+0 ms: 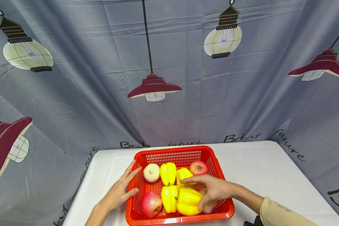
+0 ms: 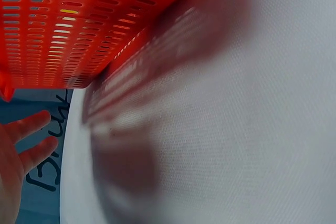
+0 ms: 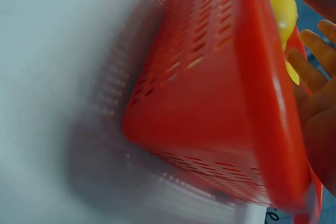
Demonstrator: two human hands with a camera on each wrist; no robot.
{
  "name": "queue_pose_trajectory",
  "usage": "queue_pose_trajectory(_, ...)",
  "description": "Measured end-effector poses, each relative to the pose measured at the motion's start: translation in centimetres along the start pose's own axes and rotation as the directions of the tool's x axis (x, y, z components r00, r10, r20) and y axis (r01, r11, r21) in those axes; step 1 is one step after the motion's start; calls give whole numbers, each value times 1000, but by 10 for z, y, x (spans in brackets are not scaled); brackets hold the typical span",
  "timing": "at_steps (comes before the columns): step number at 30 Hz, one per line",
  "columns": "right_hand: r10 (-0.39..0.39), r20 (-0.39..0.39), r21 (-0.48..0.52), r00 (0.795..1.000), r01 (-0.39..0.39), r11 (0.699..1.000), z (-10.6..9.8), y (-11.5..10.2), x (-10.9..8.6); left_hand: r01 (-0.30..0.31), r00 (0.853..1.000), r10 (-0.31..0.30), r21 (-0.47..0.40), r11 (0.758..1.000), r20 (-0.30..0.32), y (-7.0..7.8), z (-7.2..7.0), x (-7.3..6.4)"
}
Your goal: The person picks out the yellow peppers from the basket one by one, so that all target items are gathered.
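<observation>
A red plastic basket (image 1: 224, 175) holds several yellow bell peppers (image 1: 168, 173), a red apple (image 1: 151, 204) at front left, another apple (image 1: 198, 168) at back right and a pale round bulb (image 1: 152, 173) at back left. My left hand (image 1: 117, 191) is at the basket's left rim, fingers spread and holding nothing. Over the right side reaches my right hand (image 1: 213, 188), its thumb beside the front yellow pepper (image 1: 189, 201) and its fingers stretched above the peppers. Beneath that hand a pale and purple item (image 1: 210, 207) is partly hidden. Whether the thumb touches the pepper I cannot tell.
The basket stands on a white-covered table (image 1: 254, 169). A grey curtain (image 1: 186, 110) printed with lamps and lettering hangs behind and at both sides.
</observation>
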State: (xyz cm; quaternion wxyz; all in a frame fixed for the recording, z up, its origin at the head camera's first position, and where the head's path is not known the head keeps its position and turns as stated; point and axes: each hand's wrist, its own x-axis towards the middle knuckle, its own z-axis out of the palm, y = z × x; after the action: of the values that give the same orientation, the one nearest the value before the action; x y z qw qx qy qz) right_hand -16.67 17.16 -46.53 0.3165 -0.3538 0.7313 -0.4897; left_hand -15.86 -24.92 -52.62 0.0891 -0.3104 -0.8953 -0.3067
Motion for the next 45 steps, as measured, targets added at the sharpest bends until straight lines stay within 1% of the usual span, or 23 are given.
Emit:
queue_pose_trajectory(4,-16,14,5,1000,15,1000,4,4,2,0,1000,0,-14,1000,-4,1,0,1)
queue_pose_trajectory(8,-35,19,-11,999,35,999,6,6,3,2,1000,-2,-24,1000,-4,2,0,1)
queue_pose_trajectory(12,-33,14,-29,999,33,999,8,8,3,5,1000,-5,-40,999,0,2,1,2)
queue_pose_trajectory(20,1,30,40,1000,-3,999,12,10,5,0,1000,-1,-49,999,-12,2,2,2)
queue_pose_trajectory(29,14,17,-25,1000,-13,1000,16,12,9,-13,999,10,-53,999,-51,2,2,0)
queue_pose_trajectory(34,-4,5,-44,1000,4,999,18,14,9,-18,999,16,-54,998,-33,1,2,1)
queue_pose_trajectory(38,-29,-9,-98,1000,28,995,20,15,9,-10,1000,9,-58,998,-26,0,2,1)
queue_pose_trajectory(41,-33,-17,-126,999,30,992,21,15,10,-9,999,7,-62,998,-32,0,2,0)
queue_pose_trajectory(45,-28,-25,-133,999,25,991,21,14,10,-8,1000,7,-63,998,-31,-1,3,0)
